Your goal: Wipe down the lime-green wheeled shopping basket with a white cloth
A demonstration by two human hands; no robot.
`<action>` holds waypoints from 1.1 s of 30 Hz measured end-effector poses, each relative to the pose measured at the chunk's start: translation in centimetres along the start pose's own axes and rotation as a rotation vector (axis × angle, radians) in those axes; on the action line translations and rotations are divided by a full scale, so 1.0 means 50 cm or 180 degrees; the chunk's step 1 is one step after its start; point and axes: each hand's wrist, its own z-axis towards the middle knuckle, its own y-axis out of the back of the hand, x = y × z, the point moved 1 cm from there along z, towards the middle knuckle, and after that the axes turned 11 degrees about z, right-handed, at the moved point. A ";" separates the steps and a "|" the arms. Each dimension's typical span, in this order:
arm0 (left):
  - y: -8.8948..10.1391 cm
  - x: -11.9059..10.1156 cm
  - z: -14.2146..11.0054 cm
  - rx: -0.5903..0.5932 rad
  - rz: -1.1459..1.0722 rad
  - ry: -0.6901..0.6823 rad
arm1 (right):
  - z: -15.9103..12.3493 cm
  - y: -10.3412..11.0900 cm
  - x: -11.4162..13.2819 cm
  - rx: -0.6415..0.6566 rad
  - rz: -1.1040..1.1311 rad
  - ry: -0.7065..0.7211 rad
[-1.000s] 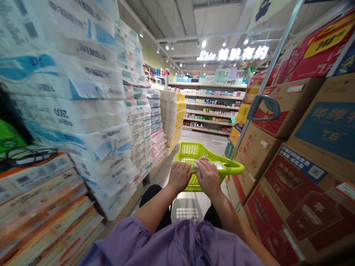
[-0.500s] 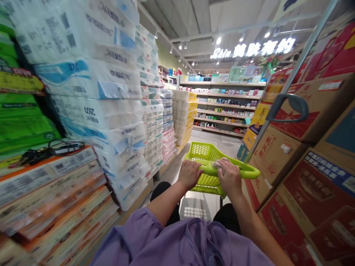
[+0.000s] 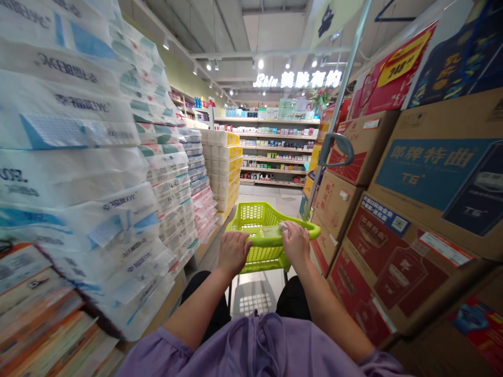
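Note:
A lime-green plastic shopping cart [image 3: 253, 210] with a perforated basket stands right in front of me. My left hand [image 3: 232, 251] is closed over the left part of its handlebar, knuckles up. Farther right on the same bar, my right hand [image 3: 295, 242] is wrapped round it. Something small and whitish shows at the fingers of my right hand; I cannot make out what it is. Between the hands lies a pale label panel [image 3: 271, 231] on the handle. What I see of the basket is its mesh walls; my hands and the bar hide part of it.
Stacked white tissue packs [image 3: 78, 173] line the left side. Cardboard cartons [image 3: 401, 262] are piled on the right, beside a metal post with a grey handle [image 3: 337, 149]. Tiled floor [image 3: 275, 193] runs ahead to shelves [image 3: 271, 136] of small goods.
The view has turned to the right and moved forward a little. The cart and both hands now appear farther left, and more right-hand cartons show. Both hands stay on the handlebar.

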 end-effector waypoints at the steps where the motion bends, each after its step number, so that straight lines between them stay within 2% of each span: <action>1: -0.001 -0.001 0.000 -0.0012 0.0001 0.0018 | -0.003 -0.003 0.004 -0.0010 -0.0006 0.0055; 4: -0.001 0.001 0.002 -0.0016 -0.0003 0.0036 | -0.018 -0.019 0.033 0.0248 0.0112 0.0565; 6: -0.001 0.005 0.003 -0.0003 -0.0025 0.0014 | -0.022 -0.023 0.043 0.0436 0.0184 0.0747; 8: 0.000 0.009 0.004 0.0029 -0.0062 -0.0018 | -0.016 -0.015 0.031 0.0451 0.0151 0.0595; 12: 0.000 0.008 0.004 0.0040 -0.0049 -0.0004 | 0.005 0.007 -0.022 0.0172 -0.0105 -0.0089; 14: -0.001 0.007 0.005 0.0027 -0.0017 0.0011 | 0.007 0.009 -0.035 0.0074 -0.0171 -0.0196; 18: -0.003 0.019 0.007 0.0070 0.0025 -0.0027 | 0.002 0.002 -0.030 0.0041 -0.0205 0.0002; 22: -0.009 0.055 0.011 0.0190 0.0091 -0.0075 | 0.003 0.000 -0.023 0.0197 -0.0243 0.0260; 26: -0.011 0.080 0.017 0.0240 0.0206 0.0159 | -0.002 -0.010 -0.001 0.0263 -0.0281 0.0393; 29: -0.009 0.063 0.029 0.0224 0.0260 0.0247 | -0.015 -0.024 0.032 0.0162 -0.0392 0.0347; 33: -0.006 0.004 0.049 0.0336 0.0067 -0.0286 | -0.032 -0.025 0.058 0.0249 -0.0361 0.0584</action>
